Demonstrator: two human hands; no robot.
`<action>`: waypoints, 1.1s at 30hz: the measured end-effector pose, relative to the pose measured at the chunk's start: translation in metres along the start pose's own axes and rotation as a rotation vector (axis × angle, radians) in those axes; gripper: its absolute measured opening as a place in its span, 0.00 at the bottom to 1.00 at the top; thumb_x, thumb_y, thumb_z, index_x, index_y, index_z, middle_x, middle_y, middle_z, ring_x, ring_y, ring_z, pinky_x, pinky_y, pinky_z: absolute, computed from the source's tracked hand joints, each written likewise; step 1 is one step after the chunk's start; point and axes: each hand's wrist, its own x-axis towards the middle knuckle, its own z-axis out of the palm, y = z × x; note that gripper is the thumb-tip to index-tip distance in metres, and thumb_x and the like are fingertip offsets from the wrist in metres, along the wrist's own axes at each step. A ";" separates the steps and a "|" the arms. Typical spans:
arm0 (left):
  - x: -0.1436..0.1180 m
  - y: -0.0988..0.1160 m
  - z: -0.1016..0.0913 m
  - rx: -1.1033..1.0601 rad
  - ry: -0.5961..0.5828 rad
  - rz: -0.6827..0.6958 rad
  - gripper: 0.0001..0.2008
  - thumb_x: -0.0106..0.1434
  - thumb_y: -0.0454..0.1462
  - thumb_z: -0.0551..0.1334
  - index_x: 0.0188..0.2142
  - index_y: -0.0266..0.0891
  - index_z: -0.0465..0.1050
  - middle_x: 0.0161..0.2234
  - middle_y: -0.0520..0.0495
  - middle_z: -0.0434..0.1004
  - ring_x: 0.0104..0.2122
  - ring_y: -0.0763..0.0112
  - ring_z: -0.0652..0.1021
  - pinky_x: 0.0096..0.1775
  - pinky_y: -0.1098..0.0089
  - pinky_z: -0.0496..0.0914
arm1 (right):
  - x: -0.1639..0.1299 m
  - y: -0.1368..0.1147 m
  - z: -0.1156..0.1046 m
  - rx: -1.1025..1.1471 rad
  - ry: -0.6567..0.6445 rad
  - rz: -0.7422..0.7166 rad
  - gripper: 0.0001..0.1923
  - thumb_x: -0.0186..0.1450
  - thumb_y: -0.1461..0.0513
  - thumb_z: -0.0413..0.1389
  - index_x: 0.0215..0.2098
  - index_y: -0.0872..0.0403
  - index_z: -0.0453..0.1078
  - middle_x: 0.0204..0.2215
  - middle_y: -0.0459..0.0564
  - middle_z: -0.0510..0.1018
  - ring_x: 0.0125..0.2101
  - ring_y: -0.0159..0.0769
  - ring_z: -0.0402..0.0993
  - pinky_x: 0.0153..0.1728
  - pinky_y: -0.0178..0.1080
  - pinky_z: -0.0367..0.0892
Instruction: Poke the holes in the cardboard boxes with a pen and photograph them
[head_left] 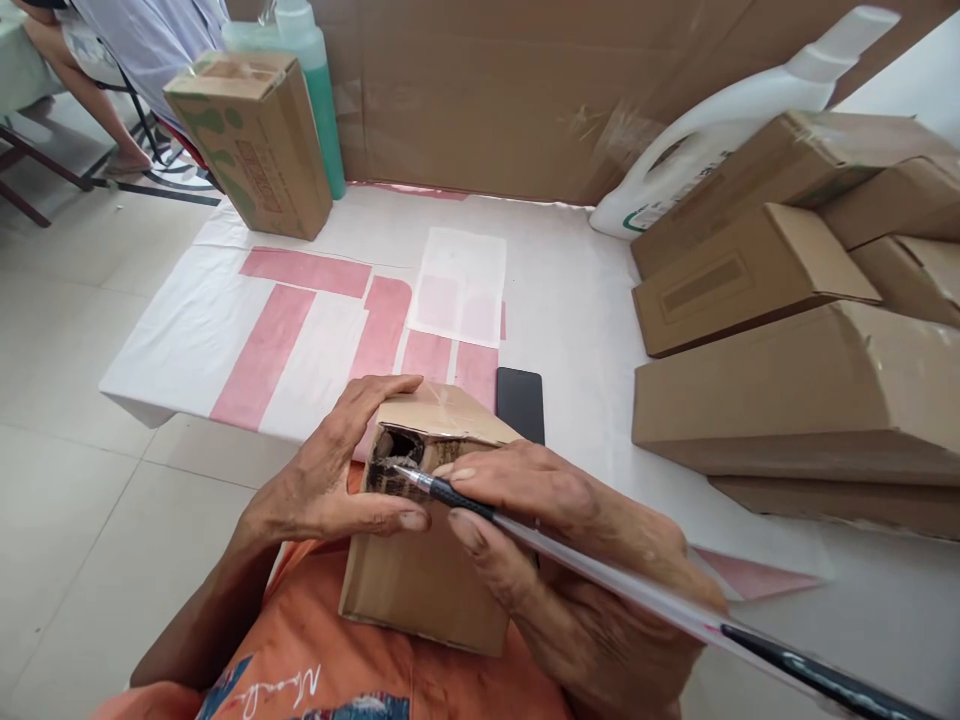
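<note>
A small cardboard box rests tilted against my lap at the table's front edge. Its upper end has a ragged dark hole with torn, blackened cardboard around it. My left hand is wrapped round the box's left side, thumb on the near face and fingers over the top. In my right hand a clear-barrelled pen with a black grip is pinched between thumb and fingers. The pen's metal tip touches or nearly touches the torn cardboard just below the hole.
A black phone and a white sheet lie on the table's white-and-pink cloth. Several cardboard boxes are piled at right by a white jug. A printed box and green bottle stand back left. Another person sits beyond.
</note>
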 end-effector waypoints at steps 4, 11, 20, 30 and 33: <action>0.001 0.001 0.001 0.003 0.005 -0.005 0.44 0.61 0.56 0.75 0.70 0.47 0.66 0.67 0.37 0.70 0.67 0.42 0.71 0.69 0.46 0.67 | 0.005 0.001 0.001 -0.022 -0.055 -0.033 0.15 0.68 0.70 0.67 0.47 0.45 0.80 0.38 0.45 0.89 0.36 0.38 0.87 0.40 0.42 0.82; 0.001 -0.002 0.002 0.007 0.024 0.003 0.43 0.60 0.55 0.76 0.70 0.47 0.66 0.66 0.38 0.71 0.66 0.42 0.72 0.68 0.45 0.68 | 0.010 0.004 -0.002 -0.093 -0.121 -0.055 0.12 0.69 0.70 0.66 0.45 0.47 0.79 0.37 0.46 0.88 0.36 0.39 0.86 0.40 0.43 0.81; 0.000 -0.002 0.001 -0.007 0.026 0.017 0.44 0.61 0.60 0.75 0.71 0.48 0.66 0.66 0.38 0.71 0.67 0.44 0.71 0.69 0.48 0.68 | 0.013 0.004 -0.008 -0.122 -0.150 -0.041 0.10 0.69 0.70 0.64 0.41 0.48 0.77 0.33 0.45 0.84 0.33 0.37 0.81 0.39 0.42 0.79; 0.000 -0.004 0.001 -0.048 0.037 0.003 0.45 0.61 0.63 0.73 0.70 0.47 0.68 0.66 0.38 0.71 0.66 0.43 0.72 0.68 0.49 0.67 | 0.010 0.011 -0.009 -0.230 0.002 -0.066 0.14 0.65 0.71 0.64 0.42 0.46 0.75 0.31 0.45 0.80 0.30 0.40 0.78 0.33 0.45 0.75; 0.000 -0.003 0.000 -0.045 0.037 -0.004 0.44 0.61 0.63 0.73 0.69 0.47 0.68 0.67 0.38 0.71 0.66 0.42 0.72 0.68 0.48 0.67 | 0.008 0.012 -0.003 -0.232 0.048 -0.078 0.13 0.65 0.71 0.64 0.42 0.47 0.77 0.32 0.46 0.81 0.31 0.39 0.78 0.34 0.45 0.75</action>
